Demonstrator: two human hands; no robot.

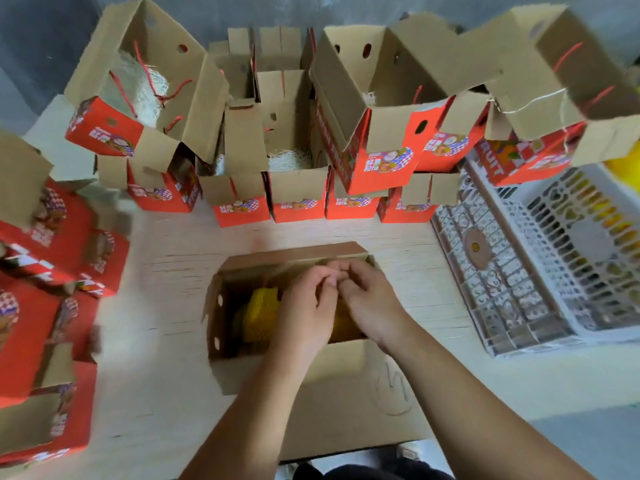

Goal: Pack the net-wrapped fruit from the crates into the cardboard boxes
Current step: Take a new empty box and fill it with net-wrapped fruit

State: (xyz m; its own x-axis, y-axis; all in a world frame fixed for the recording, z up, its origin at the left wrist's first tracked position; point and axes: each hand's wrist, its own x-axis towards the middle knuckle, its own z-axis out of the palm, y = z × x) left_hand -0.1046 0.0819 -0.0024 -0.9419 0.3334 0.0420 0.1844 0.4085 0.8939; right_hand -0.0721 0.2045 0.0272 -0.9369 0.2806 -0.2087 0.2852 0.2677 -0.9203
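A: Pale wood-grain surface (398, 237), grey floor showing round its edges. What sits at the middle?

B: An open cardboard box (239, 271), flaps spread, just in front of the person. Both hands are over its mouth. The left hand (306, 306) and right hand (369, 296) meet at the fingertips near the far wall, fingers curled in a narrow grip as if pinching something small between them. What it is, I cannot tell; perhaps a cord handle or a bit of netting.

A: And the fruit?

B: Yellow net-wrapped fruit (261, 313) lies inside that box, under and left of the left hand. More yellow shows beneath the right wrist. I judge the hands work above the fruit so the load stays settled while the top is sorted.

A: Further out?

B: Red printed boxes (381, 164) stand stacked in a row along the far side, flaps up, some with white netting inside. More red boxes (52, 306) lie at the left. A white plastic crate (554, 271) sits at the right, near to hand for reaching.
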